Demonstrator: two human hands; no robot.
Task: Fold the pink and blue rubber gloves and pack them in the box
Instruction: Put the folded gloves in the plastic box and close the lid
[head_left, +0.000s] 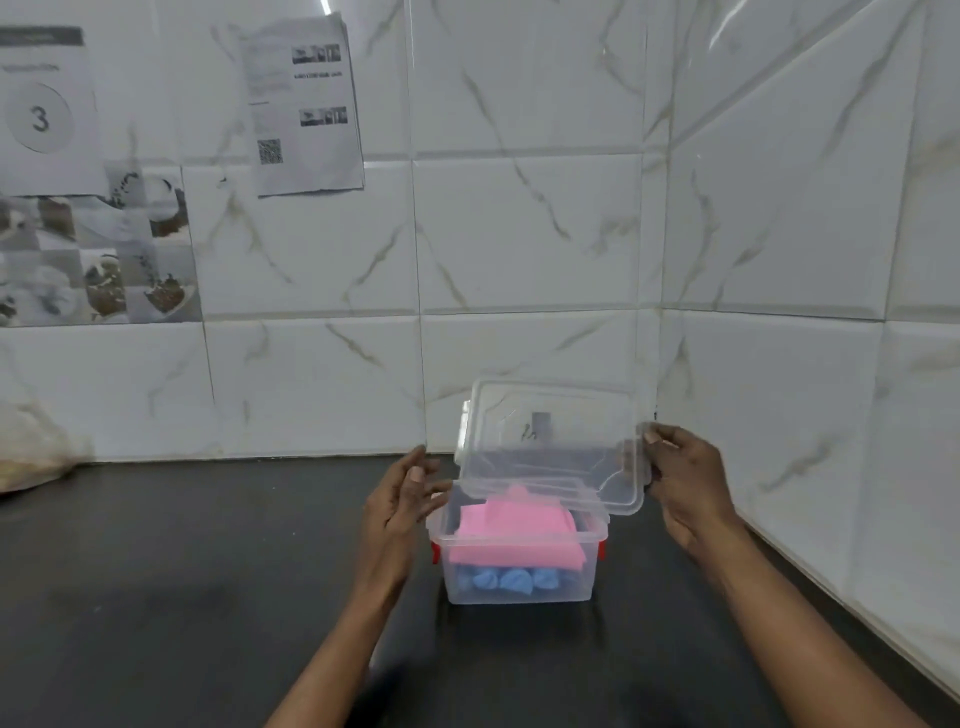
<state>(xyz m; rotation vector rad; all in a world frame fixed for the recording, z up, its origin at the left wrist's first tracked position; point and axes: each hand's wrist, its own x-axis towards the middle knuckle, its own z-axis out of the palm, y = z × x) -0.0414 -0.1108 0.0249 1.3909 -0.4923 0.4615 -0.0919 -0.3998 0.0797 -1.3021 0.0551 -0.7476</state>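
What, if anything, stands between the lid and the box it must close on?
No separate object. The right hand pinches the lid, tilted above the box. The pink glove, on the blue gloves, bulges to about rim level and might hinder closing. The left hand is beside the box.

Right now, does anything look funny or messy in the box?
The pink gloves seem to hump up near the rim of the box, on top of the blue gloves, so the lid, held tilted above by the right hand, may not shut flat. Nothing looks spilled or broken.
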